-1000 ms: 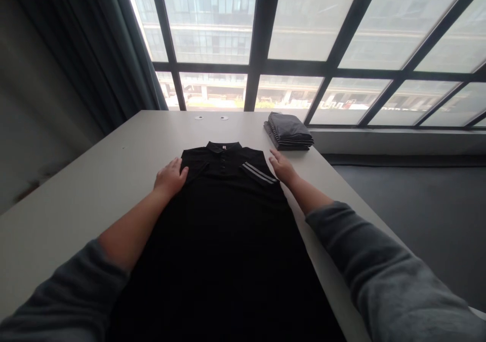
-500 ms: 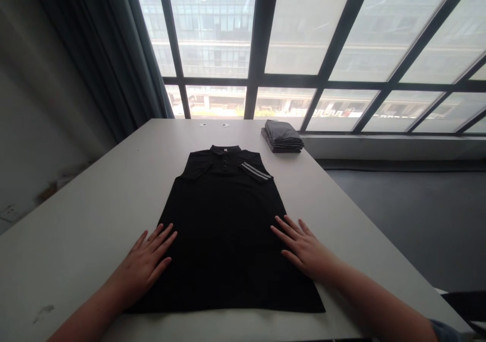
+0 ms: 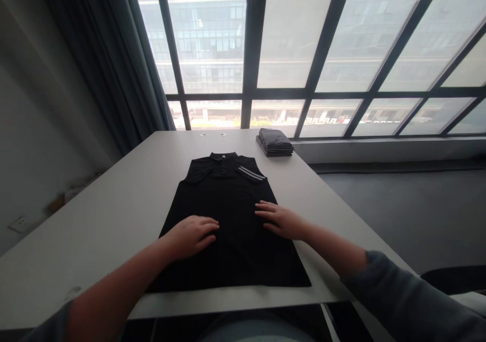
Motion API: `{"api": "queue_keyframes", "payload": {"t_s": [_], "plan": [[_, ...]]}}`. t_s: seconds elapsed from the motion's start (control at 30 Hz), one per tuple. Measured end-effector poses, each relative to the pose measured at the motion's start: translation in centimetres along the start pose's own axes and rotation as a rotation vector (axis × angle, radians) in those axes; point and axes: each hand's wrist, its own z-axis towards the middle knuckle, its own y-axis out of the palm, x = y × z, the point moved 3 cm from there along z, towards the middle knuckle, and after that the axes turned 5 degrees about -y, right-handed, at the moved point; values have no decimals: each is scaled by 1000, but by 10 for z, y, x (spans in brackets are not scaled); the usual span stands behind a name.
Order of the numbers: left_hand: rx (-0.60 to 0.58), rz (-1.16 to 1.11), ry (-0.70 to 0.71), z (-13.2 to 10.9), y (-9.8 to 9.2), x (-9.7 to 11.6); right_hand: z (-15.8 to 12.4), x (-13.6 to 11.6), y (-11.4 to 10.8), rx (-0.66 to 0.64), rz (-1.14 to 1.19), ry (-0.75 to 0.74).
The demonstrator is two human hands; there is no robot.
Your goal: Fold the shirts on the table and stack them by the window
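Note:
A black polo shirt point(image 3: 231, 261) lies flat and front up, its collar toward the window and its hem near the table's front edge. Both short sleeves are turned inward over the chest; the one on the right shows two pale stripes. My left hand point(image 3: 195, 235) is over the middle of the body, palm down, fingers pointing right with small gaps. Over the right side of the shirt is my right hand point(image 3: 283, 221), palm down, fingers spread. Neither hand grips the cloth. Whether the palms press on it or hover just above, I cannot tell.
The shirt lies on a white table point(image 3: 125, 195). A stack of folded dark grey garments point(image 3: 275, 143) sits at its far right corner. Behind stand large framed windows point(image 3: 284, 38) and a dark curtain point(image 3: 114, 58) at the left. A wall socket point(image 3: 19, 224) shows at far left.
My left hand has moved from the shirt's left edge inward to its middle. My right hand has shifted slightly up and left. The view has tilted up and shows the table's front edge.

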Motion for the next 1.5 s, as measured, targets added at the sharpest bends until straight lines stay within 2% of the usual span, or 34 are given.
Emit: {"api": "queue_keyframes", "payload": {"t_s": [0.07,0.13,0.2,0.27,0.37,0.47,0.53,0.6,0.7,0.83,0.97,1.07,1.13,1.2,1.3,1.4,1.47,1.5], "plan": [[14,77,-66,57,-1,-6,31,37,8,1,-59,52],[27,124,-158,111,5,-13,55,68,16,12,-116,165],[34,137,-206,159,17,-15,65,89,22,54,-124,236],[27,136,-230,198,29,-12,65,96,25,96,-98,217],[16,115,-253,237,46,-3,52,95,26,138,-60,119],[1,96,-295,248,60,7,40,97,18,221,-67,117],[-19,92,-302,239,69,16,37,104,12,291,-85,172],[-33,93,-260,218,78,30,37,112,9,318,-94,217],[-46,91,-99,170,90,57,40,120,8,301,-91,224],[-93,38,133,94,98,91,41,123,9,306,-88,207],[-188,-57,269,30,88,112,40,122,11,286,-98,210],[-281,-217,360,1,69,116,40,121,12,257,-132,229],[-302,-345,368,-5,56,106,41,119,12,231,-171,239],[-227,-388,277,-1,45,82,42,116,12,207,-217,227],[-33,-200,38,11,40,21,42,111,12,182,-252,201],[120,38,-295,9,44,-46,40,112,12,178,-247,223],[105,136,-441,-7,53,-78,39,114,14,183,-243,231],[80,163,-443,-18,58,-86,39,115,14,187,-241,226]]}}
